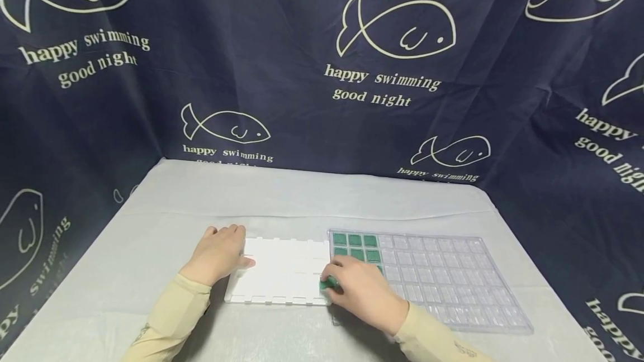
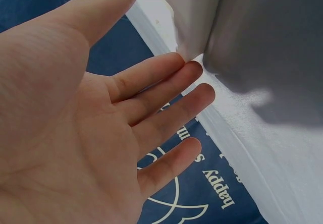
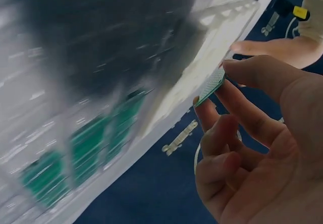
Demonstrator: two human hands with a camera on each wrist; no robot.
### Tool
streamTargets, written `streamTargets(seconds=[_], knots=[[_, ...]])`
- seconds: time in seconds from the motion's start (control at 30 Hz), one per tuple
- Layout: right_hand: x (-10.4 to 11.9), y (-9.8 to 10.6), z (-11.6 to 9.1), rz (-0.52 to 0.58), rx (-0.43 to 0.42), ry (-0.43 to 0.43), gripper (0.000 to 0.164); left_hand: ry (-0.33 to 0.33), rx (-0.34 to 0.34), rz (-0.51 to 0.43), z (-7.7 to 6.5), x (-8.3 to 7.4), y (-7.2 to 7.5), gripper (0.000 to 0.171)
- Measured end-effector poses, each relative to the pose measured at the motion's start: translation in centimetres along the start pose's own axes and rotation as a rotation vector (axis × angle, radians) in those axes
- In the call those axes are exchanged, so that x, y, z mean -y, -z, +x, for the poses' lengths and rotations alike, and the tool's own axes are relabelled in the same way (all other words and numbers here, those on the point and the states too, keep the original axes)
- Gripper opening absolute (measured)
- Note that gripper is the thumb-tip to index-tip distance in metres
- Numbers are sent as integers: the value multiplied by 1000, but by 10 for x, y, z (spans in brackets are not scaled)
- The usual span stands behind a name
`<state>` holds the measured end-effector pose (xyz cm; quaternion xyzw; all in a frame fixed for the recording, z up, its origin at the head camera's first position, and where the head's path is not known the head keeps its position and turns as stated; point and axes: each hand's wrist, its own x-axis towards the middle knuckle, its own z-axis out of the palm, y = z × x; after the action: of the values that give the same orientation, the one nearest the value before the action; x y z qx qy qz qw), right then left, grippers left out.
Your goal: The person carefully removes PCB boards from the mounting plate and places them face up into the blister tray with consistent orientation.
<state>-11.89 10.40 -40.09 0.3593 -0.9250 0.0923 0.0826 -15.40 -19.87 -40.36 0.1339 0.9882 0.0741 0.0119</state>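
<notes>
In the head view, a white tray (image 1: 282,267) with notched edges lies on the table. My left hand (image 1: 219,251) is at its left edge, thumb over the border; in the left wrist view the fingers (image 2: 166,110) look fairly straight, their tips right at the white edge. Over the tray's right side, my right hand (image 1: 359,290) pinches a small green circuit board (image 3: 212,87) between thumb and fingertips. Its face shows a fine dotted pattern in the right wrist view. A clear compartment tray (image 1: 443,272) lies beneath and beyond that hand, partly covered by it.
Several green circuit boards (image 1: 355,240) sit in the left columns of the clear tray. The pale table (image 1: 302,194) is backed by a dark blue curtain (image 1: 302,60) with fish drawings, which also hangs at both sides. The two trays lie side by side.
</notes>
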Motion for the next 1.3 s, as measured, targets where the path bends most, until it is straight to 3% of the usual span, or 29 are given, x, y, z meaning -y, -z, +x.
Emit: streamTargets(seconds=[0.33, 0.63, 0.9, 1.3], knots=[[-28, 3, -26, -3, 16, -113, 20, 1, -3, 8, 0, 1, 2, 54], [-37, 2, -40, -8, 45, -127, 19, 4, 8, -1, -1, 0, 3, 51], [-39, -1, -44, 1, 86, -158, 16, 0, 4, 1, -1, 1, 2, 51], [-39, -5, -45, -3, 54, -167, 17, 5, 7, -7, -1, 0, 2, 53]])
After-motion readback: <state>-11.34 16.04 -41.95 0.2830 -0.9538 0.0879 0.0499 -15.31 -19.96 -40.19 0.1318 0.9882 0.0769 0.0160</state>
